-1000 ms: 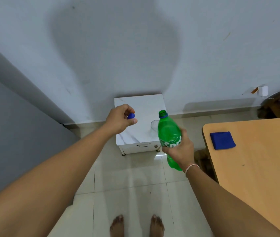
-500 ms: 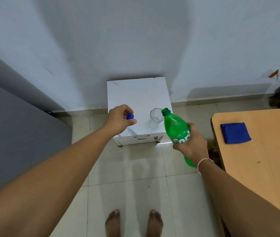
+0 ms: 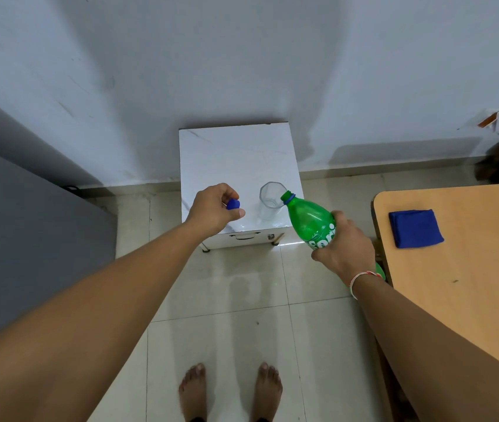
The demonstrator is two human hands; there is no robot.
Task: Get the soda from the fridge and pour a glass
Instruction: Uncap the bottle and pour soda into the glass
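1. Two hands are engaged. The right hand (image 3: pixel 344 249) is wrapped around the lower body of the green soda bottle (image 3: pixel 310 217); the left hand (image 3: pixel 213 210) pinches the blue cap (image 3: pixel 232 204) between thumb and fingertips.
2. Bottle position: uncapped, tilted, held off the floor. Its long axis runs from the right hand up and to the left, and the open mouth lies at the rim of the glass (image 3: pixel 270 201), on the glass's right side.
3. Glass position: upright near the front right corner of the small white cabinet (image 3: pixel 236 153). It appears empty; no stream is visible.
4. Nearer hand: the right hand, through the bottle, is nearest the glass. The left hand hovers just beside the glass on its left, apart from it.
5. Judgement: pouring requires further tilt along the same axis, with the mouth kept over the opening.
6. Materials: the bottle is translucent green plastic, rounded at the shoulder. The glass is clear, with a faceted rim. The cabinet top is glossy, with a marble pattern.
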